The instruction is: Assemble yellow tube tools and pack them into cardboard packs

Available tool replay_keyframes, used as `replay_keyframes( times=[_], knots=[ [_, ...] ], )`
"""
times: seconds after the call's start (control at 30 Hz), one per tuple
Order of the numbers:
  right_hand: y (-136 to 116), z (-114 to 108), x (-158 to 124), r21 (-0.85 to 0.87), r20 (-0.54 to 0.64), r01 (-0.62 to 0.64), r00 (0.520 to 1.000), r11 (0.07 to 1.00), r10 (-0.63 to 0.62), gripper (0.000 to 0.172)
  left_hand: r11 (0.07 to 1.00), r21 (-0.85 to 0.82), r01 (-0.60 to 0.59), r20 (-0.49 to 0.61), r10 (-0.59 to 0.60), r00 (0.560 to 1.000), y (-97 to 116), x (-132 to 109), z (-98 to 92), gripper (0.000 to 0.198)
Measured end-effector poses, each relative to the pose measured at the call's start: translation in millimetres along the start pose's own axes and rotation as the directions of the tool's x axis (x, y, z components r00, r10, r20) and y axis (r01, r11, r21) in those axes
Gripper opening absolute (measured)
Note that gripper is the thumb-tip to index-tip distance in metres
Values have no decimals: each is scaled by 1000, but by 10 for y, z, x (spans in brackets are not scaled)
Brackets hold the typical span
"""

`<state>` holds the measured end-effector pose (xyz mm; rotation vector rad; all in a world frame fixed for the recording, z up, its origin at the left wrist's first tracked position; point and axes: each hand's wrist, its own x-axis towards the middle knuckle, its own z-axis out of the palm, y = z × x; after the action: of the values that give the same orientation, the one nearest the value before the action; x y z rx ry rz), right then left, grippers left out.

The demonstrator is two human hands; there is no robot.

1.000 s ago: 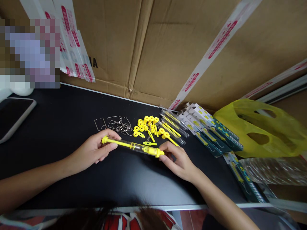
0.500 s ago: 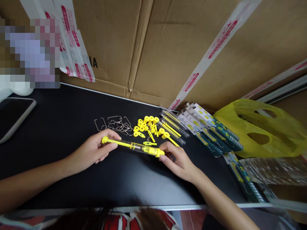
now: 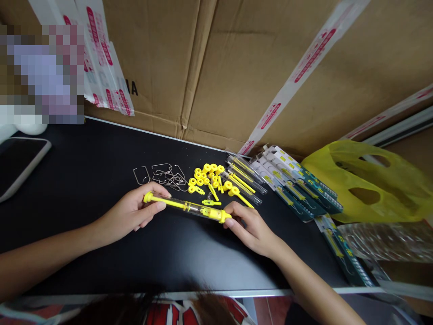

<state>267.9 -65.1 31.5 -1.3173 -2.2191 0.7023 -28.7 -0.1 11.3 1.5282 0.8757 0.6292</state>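
Observation:
Both hands hold one clear plastic tube with yellow ends [image 3: 189, 206] level above the black table [image 3: 84, 167]. My left hand [image 3: 133, 211] pinches the tube's left end, where a yellow plunger sticks out. My right hand [image 3: 248, 227] grips the right end by its yellow cap. Just behind the tube lie several loose yellow plastic parts [image 3: 207, 177] and a small heap of bent wire clips [image 3: 164, 175].
Clear tubes [image 3: 244, 179] and packaged sets on green cards [image 3: 297, 185] lie to the right. A yellow plastic bag [image 3: 368, 185] and clear bags [image 3: 385, 239] sit at far right. Cardboard boxes [image 3: 237, 67] wall the back. A phone [image 3: 18, 164] rests at far left.

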Motion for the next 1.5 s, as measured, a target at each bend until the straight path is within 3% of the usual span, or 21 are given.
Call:
replay_keyframes(
  times=[1.5],
  knots=[
    [-6, 14, -4, -10, 48, -15, 999, 1000, 15, 22, 999, 39, 5, 0, -5, 1000, -5, -5, -1, 24]
  ],
)
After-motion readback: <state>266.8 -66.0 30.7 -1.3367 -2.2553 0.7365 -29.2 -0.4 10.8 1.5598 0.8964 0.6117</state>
